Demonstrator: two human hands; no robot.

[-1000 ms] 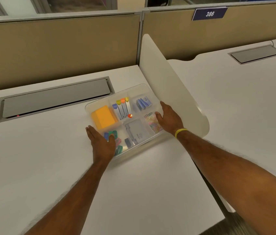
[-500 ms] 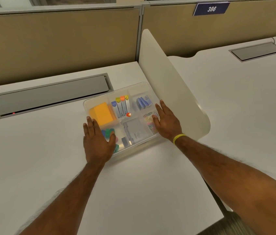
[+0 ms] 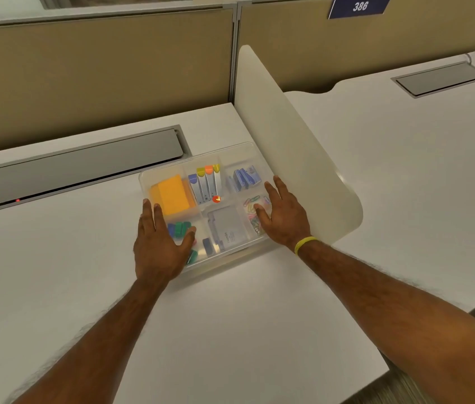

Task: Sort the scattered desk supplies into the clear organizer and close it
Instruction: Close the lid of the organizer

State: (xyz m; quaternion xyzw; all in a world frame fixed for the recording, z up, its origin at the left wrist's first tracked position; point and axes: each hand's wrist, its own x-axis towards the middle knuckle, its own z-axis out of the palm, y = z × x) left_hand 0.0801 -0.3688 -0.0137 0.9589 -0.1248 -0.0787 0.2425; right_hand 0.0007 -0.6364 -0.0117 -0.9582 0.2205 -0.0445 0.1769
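The clear organizer point(image 3: 230, 154) lies flat on the white desk with its lid down. Through the lid I see an orange sticky-note pad point(image 3: 172, 195), index tabs point(image 3: 205, 182), blue boxes point(image 3: 243, 177), coloured paper clips point(image 3: 252, 201), a grey stapler box point(image 3: 227, 227) and green and blue clips point(image 3: 179, 228). My left hand point(image 3: 159, 243) lies flat on the lid's near left corner with straight fingers. My right hand point(image 3: 284, 215), a yellow band on its wrist, presses flat on the lid's right side.
A white curved divider panel point(image 3: 294, 158) stands right beside the organizer's right edge. A grey cable hatch point(image 3: 84, 170) is sunk into the desk behind it on the left. Beige partition walls close the back. Another desk lies to the right.
Both hands slid slightly further over the lid, fingers spreading flat. The organizer stays in place.
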